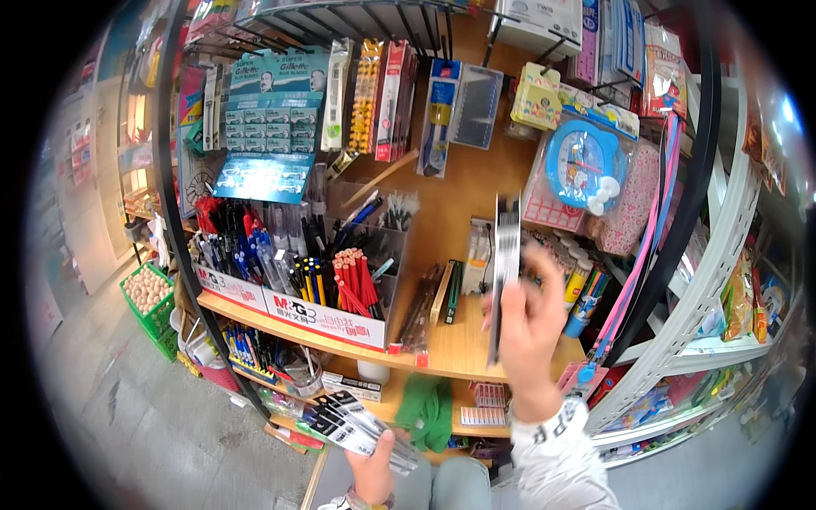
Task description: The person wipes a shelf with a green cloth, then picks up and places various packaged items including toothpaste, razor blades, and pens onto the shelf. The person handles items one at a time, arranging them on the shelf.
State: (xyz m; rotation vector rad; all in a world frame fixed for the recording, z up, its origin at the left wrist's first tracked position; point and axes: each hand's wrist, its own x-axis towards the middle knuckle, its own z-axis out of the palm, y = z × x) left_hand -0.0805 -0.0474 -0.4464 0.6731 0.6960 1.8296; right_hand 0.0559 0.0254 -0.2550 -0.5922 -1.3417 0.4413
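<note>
My left hand [376,473] grips several slim plastic packets [349,423], fanned out low in front of the shelf. They have black and white tops and look like pen refills. My right hand [530,319] is shut on a long, narrow black-and-white pack [507,239] with a barcode, held upright before the wooden shelf board [468,357]. Motion blurs that hand. Just left of it, slim dark green and tan boxes [449,290] stand beside dark clear-wrapped packs [417,306]. Behind the held pack is a white-and-clear packet [478,255], partly hidden.
A clear pen display [325,322] full of pens and pencils fills the shelf's left. Hooks above carry razor blade cards [274,121] and a blue cat-shaped clock [585,164]. Lanyards [637,255] hang by the right post. A green cloth [426,408] hangs below.
</note>
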